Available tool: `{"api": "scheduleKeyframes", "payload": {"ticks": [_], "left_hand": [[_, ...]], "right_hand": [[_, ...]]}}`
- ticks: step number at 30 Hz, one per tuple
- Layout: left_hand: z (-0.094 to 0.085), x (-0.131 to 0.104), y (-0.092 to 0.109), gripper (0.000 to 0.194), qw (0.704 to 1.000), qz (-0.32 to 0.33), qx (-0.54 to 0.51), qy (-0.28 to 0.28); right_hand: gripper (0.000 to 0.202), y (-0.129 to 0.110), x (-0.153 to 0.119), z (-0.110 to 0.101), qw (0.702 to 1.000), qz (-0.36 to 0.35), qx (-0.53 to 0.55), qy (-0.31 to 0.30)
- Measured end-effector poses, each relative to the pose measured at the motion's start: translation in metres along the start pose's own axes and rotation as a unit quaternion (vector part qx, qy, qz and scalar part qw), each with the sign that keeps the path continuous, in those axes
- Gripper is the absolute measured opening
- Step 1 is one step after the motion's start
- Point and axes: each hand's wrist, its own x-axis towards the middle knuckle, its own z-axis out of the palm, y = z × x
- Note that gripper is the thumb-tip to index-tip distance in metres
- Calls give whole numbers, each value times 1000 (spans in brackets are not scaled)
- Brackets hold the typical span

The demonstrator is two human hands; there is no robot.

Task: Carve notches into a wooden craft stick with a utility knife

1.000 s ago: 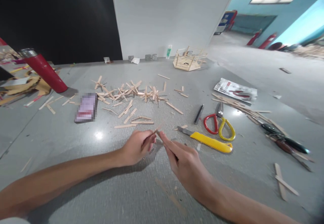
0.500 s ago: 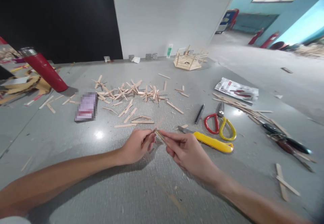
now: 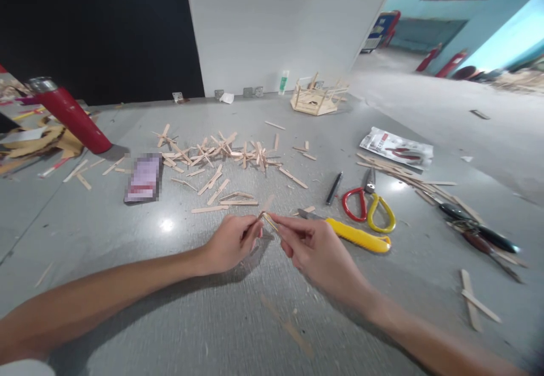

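Observation:
My left hand [image 3: 229,244] is closed in a pinch on a thin wooden craft stick whose tip shows by the fingertips. My right hand [image 3: 317,248] pinches another thin wooden craft stick [image 3: 271,222], which slants up toward the left fingertips. The two sticks meet or nearly meet between my hands; whether they are joined I cannot tell. Just beyond the fingertips is a pale stick piece [image 3: 268,202], blurred. Beside my right hand lies a yellow-handled utility knife [image 3: 361,236], its blade pointing left.
Loose craft sticks [image 3: 229,152] are scattered ahead of my hands. On the right lie scissors [image 3: 370,203] with red and yellow handles, a black pen [image 3: 334,188], a foil packet [image 3: 397,147] and pliers [image 3: 480,231]. A stick-built frame [image 3: 317,101] and a red bottle [image 3: 72,116] stand farther back.
The stick in my right hand has tilted slightly, and its end shows more clearly beside the left fingertips. Both hands keep their pinch at nearly the same place.

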Motion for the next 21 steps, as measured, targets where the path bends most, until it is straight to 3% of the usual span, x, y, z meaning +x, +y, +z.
{"api": "scheduleKeyframes", "payload": {"ticks": [5, 9, 14, 18, 21], "left_hand": [[2, 0, -3, 33, 1000, 14, 14, -8], [3, 0, -5, 31, 1000, 11, 20, -11], [3, 1, -5, 38, 999, 13, 30, -19], [2, 1, -3, 39, 999, 4, 31, -32], [2, 1, -2, 39, 999, -4, 31, -32]], "right_hand": [[56, -14, 5, -12, 981, 135, 130, -54], [59, -19, 6, -15, 974, 166, 141, -64], [42, -13, -2, -8, 998, 37, -39, -35], [40, -9, -7, 0, 984, -71, -166, 4], [41, -9, -6, 2, 977, -94, -193, 11]]}}
